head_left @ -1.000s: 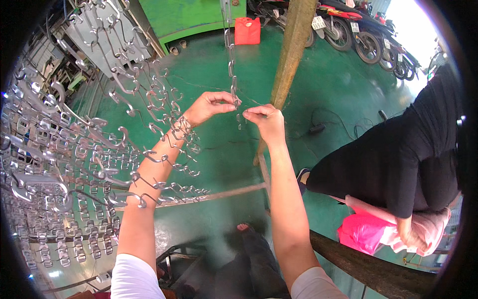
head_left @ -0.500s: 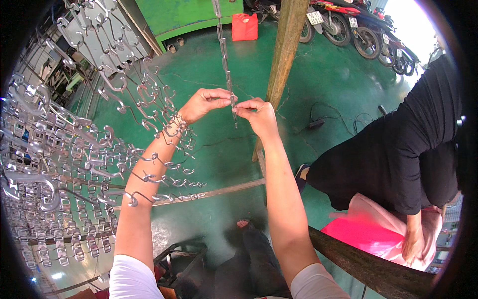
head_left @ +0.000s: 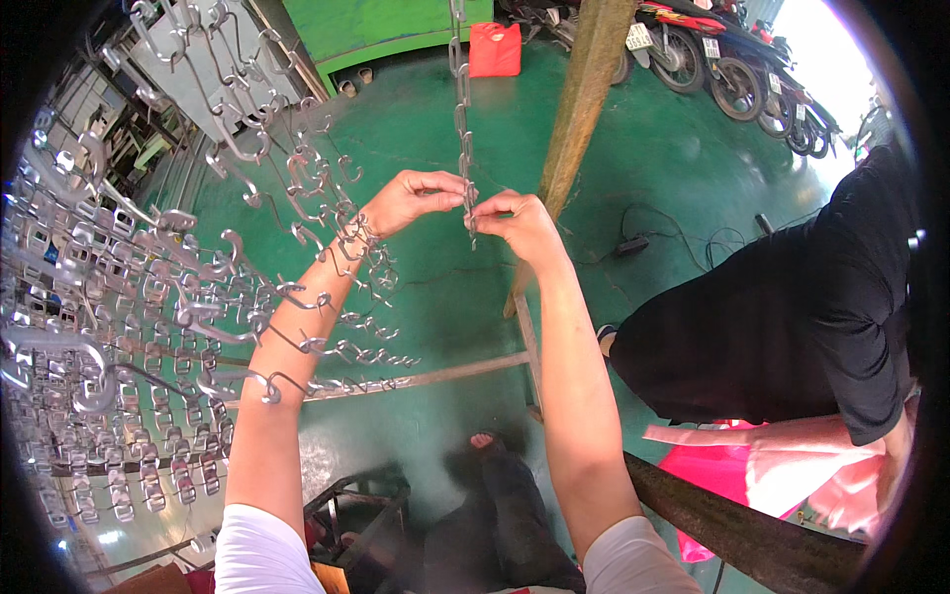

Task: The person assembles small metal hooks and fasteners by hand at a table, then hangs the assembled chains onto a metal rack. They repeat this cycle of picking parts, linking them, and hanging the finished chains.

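Observation:
A chain of linked metal hooks [head_left: 462, 109] hangs down in front of me from the top of the view. My left hand [head_left: 409, 202] pinches it from the left near its lower end, thumb and fingertips pressed together. From the right my right hand [head_left: 522, 228] grips the same chain slightly lower, also in a pinch. A short tail of links dangles below the fingertips. Beside and over my left forearm hang many more strands of metal hooks [head_left: 233, 257]. Flat silver metal pieces with holes [head_left: 124, 485] hang in rows at the left.
A wooden post [head_left: 584, 99] slants up right of my hands. A wooden bar [head_left: 445, 374] crosses below my forearms. At the right a person in black [head_left: 762, 327] bends over pink material [head_left: 708, 470]. Motorbikes [head_left: 737, 84], a red bag [head_left: 495, 49] and a green cabinet [head_left: 396, 40] stand farther off.
The chain and the hooks at the left have shifted slightly, and the view has turned a little. My hands keep their pinch. The person in black has moved the pink material.

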Tool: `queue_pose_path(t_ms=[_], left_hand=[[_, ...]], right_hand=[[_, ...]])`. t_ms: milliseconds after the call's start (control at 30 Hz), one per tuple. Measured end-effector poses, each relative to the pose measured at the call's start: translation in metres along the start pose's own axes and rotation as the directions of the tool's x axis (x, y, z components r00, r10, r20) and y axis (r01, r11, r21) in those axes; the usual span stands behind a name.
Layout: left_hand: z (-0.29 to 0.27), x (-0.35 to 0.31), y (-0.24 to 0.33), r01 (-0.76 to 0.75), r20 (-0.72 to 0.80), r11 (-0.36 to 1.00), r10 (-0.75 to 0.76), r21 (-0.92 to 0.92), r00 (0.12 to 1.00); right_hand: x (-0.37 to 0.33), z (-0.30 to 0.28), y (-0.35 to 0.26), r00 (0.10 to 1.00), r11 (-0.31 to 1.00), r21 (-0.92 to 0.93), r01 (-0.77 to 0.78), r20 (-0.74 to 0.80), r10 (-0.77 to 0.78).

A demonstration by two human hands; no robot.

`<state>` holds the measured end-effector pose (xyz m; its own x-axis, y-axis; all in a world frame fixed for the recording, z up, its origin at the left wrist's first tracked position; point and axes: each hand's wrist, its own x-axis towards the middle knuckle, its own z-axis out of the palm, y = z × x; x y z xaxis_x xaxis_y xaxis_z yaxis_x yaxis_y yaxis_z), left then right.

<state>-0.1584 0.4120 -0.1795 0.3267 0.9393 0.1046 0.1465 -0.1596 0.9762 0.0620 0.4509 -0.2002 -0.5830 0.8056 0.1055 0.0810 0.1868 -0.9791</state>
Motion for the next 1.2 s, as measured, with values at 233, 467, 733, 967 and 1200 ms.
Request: queue_pose_path(t_ms=[233,467,733,967,1200], left_hand=[[-0.004,-0.033,0.005,0.116,-0.134,0.993,-0.117,-0.013,0.984],[0.001,-0.128,-0.02,0.109,-0.43,0.953,-0.228,-0.284,0.874],[0.138,-0.281,-0.021,-0.165,-0.752,0.799,-0.443,-0.578,0.489],[0.309,-0.409,0.061,-0.054,-0.677,0.734,-0.594,-0.678,0.434],[0.364,-0.452,0.129,0.103,-0.939,0.96,-0.278,-0.262,0.205]], right_hand=[[-0.01,-0.003,0.002,0.999,1.0,0.001,0.022,-0.047,-0.022],[-0.029,-0.001,0.002,0.915,0.999,-0.046,-0.017,-0.404,-0.003],[-0.175,0.082,-0.138,0.427,0.734,-0.16,0.66,-0.724,-0.542],[-0.343,0.197,-0.257,0.325,0.339,0.568,0.75,0.13,-0.937],[-0.395,0.249,-0.308,-0.202,0.202,0.968,0.146,0.229,-0.952]])
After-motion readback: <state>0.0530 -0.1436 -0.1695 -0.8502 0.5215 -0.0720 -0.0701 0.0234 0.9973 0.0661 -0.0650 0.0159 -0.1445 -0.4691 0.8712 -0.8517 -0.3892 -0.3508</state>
